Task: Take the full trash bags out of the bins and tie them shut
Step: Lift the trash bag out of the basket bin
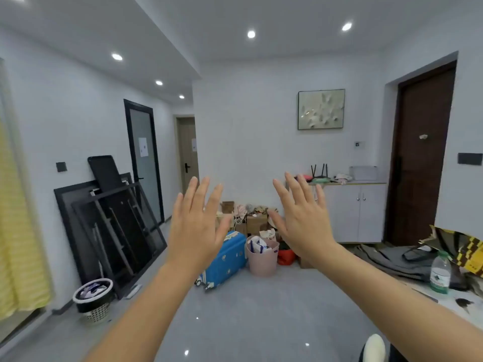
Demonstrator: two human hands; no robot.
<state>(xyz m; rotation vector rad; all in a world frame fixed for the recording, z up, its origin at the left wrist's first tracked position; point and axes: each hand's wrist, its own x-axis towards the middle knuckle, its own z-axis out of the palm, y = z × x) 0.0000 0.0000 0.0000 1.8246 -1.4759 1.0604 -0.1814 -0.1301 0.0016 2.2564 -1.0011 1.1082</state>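
Observation:
My left hand (197, 226) and my right hand (303, 218) are raised in front of me at mid-frame, fingers straight and spread, holding nothing. Far below to the left, a white mesh bin (97, 312) lined with a black trash bag (92, 299) stands on the floor by the wall, with crumpled waste showing at its top. A pink bin (262, 262) stuffed with white and blue rubbish stands on the floor between my hands, farther back. Both bins are well out of reach of either hand.
Black frames (109, 231) lean on the left wall behind the mesh bin. A blue suitcase (226, 259) lies beside the pink bin, with boxes (256, 222) behind. A table at the right holds a green-labelled bottle (440, 274) and bags. Grey floor (261, 309) stretches ahead.

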